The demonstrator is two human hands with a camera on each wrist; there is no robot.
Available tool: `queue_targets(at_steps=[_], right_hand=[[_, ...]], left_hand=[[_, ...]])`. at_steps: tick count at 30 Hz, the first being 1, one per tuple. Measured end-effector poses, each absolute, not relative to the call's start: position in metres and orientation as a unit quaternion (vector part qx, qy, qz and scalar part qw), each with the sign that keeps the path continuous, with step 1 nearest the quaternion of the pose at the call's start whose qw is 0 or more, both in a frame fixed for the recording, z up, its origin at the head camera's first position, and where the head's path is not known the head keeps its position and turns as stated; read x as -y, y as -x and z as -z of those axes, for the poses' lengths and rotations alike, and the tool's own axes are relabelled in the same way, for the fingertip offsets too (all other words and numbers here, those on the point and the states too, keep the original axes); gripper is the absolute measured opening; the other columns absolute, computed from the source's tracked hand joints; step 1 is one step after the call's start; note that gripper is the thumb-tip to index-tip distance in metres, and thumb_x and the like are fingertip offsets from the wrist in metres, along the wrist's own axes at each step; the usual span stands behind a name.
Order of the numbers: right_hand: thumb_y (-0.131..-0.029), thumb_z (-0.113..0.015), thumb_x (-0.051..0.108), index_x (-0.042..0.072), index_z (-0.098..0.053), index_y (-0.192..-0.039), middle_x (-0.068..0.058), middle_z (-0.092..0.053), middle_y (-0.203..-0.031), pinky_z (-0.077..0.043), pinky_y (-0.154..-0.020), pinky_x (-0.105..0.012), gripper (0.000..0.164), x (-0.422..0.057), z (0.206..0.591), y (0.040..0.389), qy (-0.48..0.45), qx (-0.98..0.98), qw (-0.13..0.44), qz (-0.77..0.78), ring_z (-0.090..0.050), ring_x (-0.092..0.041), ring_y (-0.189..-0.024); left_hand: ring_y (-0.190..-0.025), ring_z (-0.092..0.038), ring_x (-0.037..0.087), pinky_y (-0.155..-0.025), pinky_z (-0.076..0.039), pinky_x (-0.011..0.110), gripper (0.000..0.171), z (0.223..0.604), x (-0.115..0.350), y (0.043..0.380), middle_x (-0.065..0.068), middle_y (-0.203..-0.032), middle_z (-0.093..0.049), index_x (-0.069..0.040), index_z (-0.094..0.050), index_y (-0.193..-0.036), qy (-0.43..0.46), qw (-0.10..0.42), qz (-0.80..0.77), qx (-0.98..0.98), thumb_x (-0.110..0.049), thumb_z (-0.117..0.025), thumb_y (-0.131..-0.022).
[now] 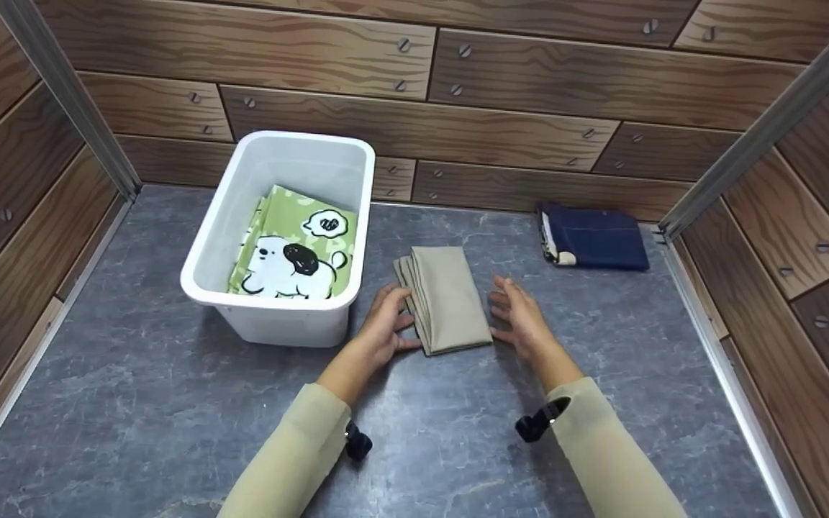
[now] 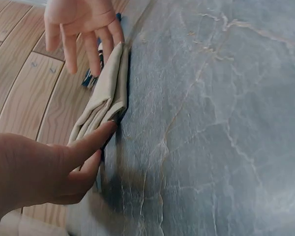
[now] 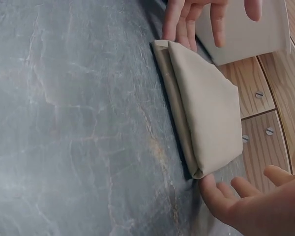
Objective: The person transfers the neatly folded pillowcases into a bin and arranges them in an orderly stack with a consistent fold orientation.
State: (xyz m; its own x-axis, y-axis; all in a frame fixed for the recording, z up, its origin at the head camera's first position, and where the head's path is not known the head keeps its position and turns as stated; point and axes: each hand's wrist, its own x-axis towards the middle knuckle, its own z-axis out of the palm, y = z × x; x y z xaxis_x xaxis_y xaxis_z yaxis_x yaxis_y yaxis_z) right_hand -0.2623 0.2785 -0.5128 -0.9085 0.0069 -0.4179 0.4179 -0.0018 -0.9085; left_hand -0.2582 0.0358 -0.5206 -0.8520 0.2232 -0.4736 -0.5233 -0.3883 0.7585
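A folded beige cloth (image 1: 450, 298) lies flat on the grey marbled surface, its layered edge facing left. My left hand (image 1: 386, 324) is at that layered edge, fingers spread and touching it. At the opposite side, my right hand (image 1: 522, 320) has its fingers extended beside the cloth's right edge. The right wrist view shows a fingertip against a lower corner of the beige cloth (image 3: 206, 108). Both palms face inward, with the cloth between them. In the left wrist view, the left index finger lies along the end of the folded cloth (image 2: 105, 93).
Left of the cloth stands a white plastic bin (image 1: 292, 327) holding a folded green cloth (image 1: 314, 208) with a cartoon dog print. A folded navy fabric item (image 1: 598, 237) lies at the back right. Wood-patterned walls (image 1: 515, 137) enclose the back and sides.
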Motion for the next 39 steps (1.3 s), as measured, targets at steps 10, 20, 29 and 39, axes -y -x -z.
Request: queue_targets(at_steps=[10,20,29,39], right_hand=[[-0.107,-0.024,0.049,0.017,-0.022,-0.16,-0.014,-0.023,-0.164,-0.038,-0.111,-0.053,0.062,-0.288,0.518,0.258,-0.178,-0.631,0.171,0.736,-0.03,-0.039,-0.146],[-0.107,-0.027,0.048,0.02,-0.021,-0.16,-0.012,-0.024,-0.164,-0.046,-0.092,-0.033,0.061,-0.29,0.52,0.26,-0.189,-0.585,0.189,0.766,-0.034,-0.032,-0.144],[-0.106,-0.032,0.048,0.02,-0.019,-0.161,-0.012,-0.022,-0.164,-0.039,-0.109,-0.05,0.063,-0.289,0.521,0.259,-0.182,-0.573,0.201,0.773,-0.028,-0.033,-0.148],[-0.107,-0.03,0.047,0.019,-0.015,-0.161,-0.014,-0.016,-0.166,-0.049,-0.096,-0.042,0.063,-0.294,0.522,0.261,-0.169,-0.563,0.209,0.781,-0.028,-0.039,-0.147]], left_hand=[[-0.136,-0.038,0.046,-0.093,-0.052,0.057,0.063,0.525,-0.032,0.265,0.018,-0.16,-0.019,-0.021,-0.026,-0.153,0.163,0.239,-0.831,-0.475,-0.036,-0.05,-0.097],[-0.125,-0.053,0.045,-0.085,-0.057,0.047,0.064,0.526,-0.03,0.272,0.02,-0.156,-0.026,-0.023,-0.025,-0.153,0.159,0.259,-0.827,-0.473,-0.037,-0.05,-0.096],[-0.138,-0.04,0.045,-0.103,-0.042,0.065,0.069,0.527,-0.031,0.276,0.027,-0.157,-0.02,-0.019,-0.019,-0.156,0.12,0.286,-0.818,-0.484,-0.041,-0.046,-0.097],[-0.122,-0.055,0.04,-0.098,-0.051,0.054,0.062,0.529,-0.037,0.28,0.022,-0.151,-0.033,-0.01,-0.037,-0.147,0.122,0.286,-0.816,-0.487,-0.043,-0.048,-0.096]])
